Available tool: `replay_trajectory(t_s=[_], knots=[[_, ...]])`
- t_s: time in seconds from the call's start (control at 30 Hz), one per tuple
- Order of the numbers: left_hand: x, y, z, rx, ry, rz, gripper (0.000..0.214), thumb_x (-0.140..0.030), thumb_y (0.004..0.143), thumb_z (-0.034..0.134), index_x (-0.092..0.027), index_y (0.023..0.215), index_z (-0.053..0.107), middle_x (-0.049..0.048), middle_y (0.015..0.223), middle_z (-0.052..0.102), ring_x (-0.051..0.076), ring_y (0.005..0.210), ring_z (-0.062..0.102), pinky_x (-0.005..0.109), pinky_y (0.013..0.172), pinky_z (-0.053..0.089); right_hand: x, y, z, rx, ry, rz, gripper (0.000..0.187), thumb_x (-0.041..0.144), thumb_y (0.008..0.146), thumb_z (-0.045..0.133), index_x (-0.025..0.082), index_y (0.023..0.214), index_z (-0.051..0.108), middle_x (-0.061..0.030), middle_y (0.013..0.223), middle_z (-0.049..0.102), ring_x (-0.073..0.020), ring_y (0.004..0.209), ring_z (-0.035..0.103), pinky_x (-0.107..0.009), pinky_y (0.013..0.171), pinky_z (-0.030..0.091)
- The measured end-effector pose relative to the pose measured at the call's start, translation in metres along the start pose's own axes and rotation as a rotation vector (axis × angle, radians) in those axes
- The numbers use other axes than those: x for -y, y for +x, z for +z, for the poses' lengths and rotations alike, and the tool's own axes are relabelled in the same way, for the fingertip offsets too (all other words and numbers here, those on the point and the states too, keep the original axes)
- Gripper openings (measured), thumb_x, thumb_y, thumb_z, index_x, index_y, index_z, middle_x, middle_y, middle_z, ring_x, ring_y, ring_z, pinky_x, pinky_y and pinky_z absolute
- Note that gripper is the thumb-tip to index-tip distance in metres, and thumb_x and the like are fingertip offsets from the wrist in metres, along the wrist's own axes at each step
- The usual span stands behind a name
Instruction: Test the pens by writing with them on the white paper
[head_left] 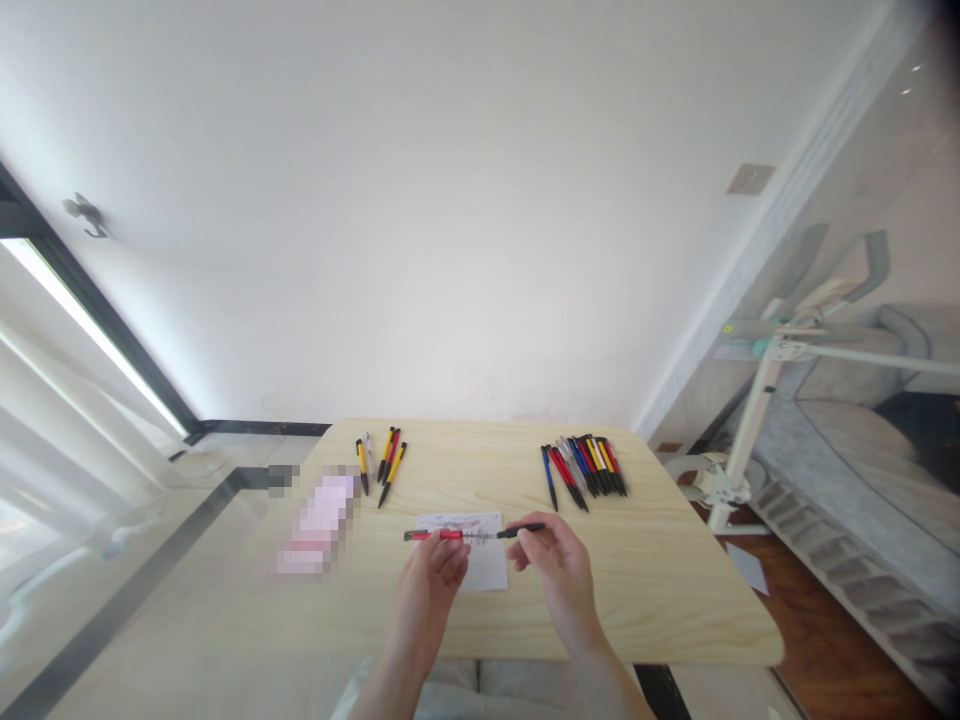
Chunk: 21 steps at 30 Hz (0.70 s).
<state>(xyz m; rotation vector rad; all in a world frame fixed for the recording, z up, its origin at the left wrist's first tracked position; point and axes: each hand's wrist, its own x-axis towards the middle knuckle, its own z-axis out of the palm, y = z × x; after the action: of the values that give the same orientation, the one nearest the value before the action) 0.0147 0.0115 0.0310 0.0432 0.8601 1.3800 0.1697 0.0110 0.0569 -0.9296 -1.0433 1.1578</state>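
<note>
Over tabletop point(660, 580), 2 hands point(433, 582) hold an opened red pen point(452, 534) crosswise, refill point(482, 536) apparently rightward.

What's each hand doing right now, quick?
Left hand: closed, holding a red pen barrel.
Right hand: closed, holding a black pen piece by its outer end.

One left hand point(433, 580) and one right hand point(559, 562) hold one pen point(442, 535) in two parts over one paper point(489, 576) on one table point(660, 590); five pens point(393, 475), three yellow, one red, one whitish, lie at left, while a bunch of pens point(594, 466) at right overlaps too closely to count.
</note>
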Motion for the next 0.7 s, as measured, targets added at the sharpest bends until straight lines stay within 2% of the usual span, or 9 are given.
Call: replay_trajectory(t_s=[0.33, 0.5, 0.7], knots=[[0.001, -0.002, 0.000, 0.022, 0.030, 0.030, 0.007, -0.019, 0.070, 0.061, -0.013, 0.074, 0.060, 0.0052, 0.067, 0.067, 0.016, 0.065, 0.064, 0.026, 0.064, 0.049, -0.002, -0.001, 0.001, -0.009, -0.031, 0.033, 0.018, 0.029, 0.075, 0.060, 0.017, 0.086, 0.054, -0.0066, 0.083, 0.064, -0.0138, 0.059, 0.060, -0.024, 0.049, 0.046], [0.004, -0.011, 0.006, 0.102, 0.100, 0.062, 0.013, -0.023, 0.067, 0.065, -0.013, 0.074, 0.060, 0.0067, 0.071, 0.068, 0.017, 0.068, 0.064, 0.027, 0.067, 0.048, -0.015, -0.002, 0.000, 0.011, -0.105, 0.074, 0.019, 0.028, 0.071, 0.064, 0.015, 0.084, 0.059, 0.0014, 0.054, 0.057, -0.0103, 0.049, 0.053, -0.020, 0.044, 0.042], [0.006, -0.013, 0.007, 0.160, 0.240, 0.148, 0.016, -0.025, 0.068, 0.064, -0.014, 0.079, 0.060, 0.0055, 0.075, 0.068, 0.015, 0.068, 0.063, 0.030, 0.074, 0.047, -0.014, -0.004, 0.001, 0.087, -0.099, 0.162, 0.026, 0.032, 0.069, 0.064, 0.012, 0.086, 0.063, -0.0059, 0.065, 0.065, -0.0152, 0.056, 0.059, -0.025, 0.050, 0.047]])
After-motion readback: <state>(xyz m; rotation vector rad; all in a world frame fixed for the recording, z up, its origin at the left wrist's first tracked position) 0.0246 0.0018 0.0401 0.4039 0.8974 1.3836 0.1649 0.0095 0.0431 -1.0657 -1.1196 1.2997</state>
